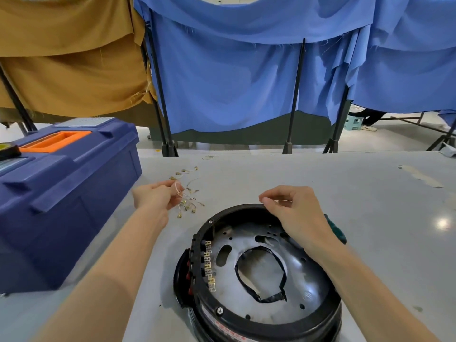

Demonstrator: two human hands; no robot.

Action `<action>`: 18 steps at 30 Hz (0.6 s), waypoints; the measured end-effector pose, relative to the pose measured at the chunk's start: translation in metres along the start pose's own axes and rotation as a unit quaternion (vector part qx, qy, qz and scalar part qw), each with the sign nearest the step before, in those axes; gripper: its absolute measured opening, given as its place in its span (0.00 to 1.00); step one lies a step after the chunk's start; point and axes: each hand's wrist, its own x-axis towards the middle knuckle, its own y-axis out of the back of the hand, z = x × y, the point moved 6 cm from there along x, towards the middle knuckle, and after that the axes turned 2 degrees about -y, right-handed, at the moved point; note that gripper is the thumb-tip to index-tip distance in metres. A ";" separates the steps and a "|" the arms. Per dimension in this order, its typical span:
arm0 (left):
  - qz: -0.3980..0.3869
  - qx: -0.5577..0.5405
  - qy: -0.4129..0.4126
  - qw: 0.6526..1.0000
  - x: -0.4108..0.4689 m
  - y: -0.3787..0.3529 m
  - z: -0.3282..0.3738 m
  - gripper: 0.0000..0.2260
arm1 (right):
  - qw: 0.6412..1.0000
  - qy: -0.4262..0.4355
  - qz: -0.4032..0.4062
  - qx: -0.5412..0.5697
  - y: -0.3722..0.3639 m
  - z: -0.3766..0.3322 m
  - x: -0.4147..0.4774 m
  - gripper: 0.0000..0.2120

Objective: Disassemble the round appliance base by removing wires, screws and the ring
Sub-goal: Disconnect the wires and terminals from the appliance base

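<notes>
Right now the round black appliance base with its silver metal plate (pixel 306 287) sits near-centre on the grey table (pixel 370 188). The left hand (pixel 158 199) pinches thin pale wires with brass terminals (pixel 183 202), just left of the base's far rim. The right hand (pixel 293 213) is at that rim with its fingers curled. A dark green handle (pixel 336 232) shows behind it; can't tell if it's gripped. The blue plastic toolbox (pixel 61 193) is on the left.
</notes>
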 end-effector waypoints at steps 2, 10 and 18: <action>0.024 -0.014 0.020 0.999 0.010 -0.001 -0.013 0.06 | 0.999 0.003 -0.030 -0.040 -0.004 0.002 0.000 0.09; 0.038 0.011 0.033 0.999 0.034 -0.004 -0.046 0.06 | 0.998 0.003 -0.036 -0.052 -0.004 0.007 0.002 0.12; 0.023 0.151 -0.021 0.988 0.033 0.000 -0.034 0.11 | 0.999 -0.012 -0.036 -0.033 -0.004 0.008 0.002 0.12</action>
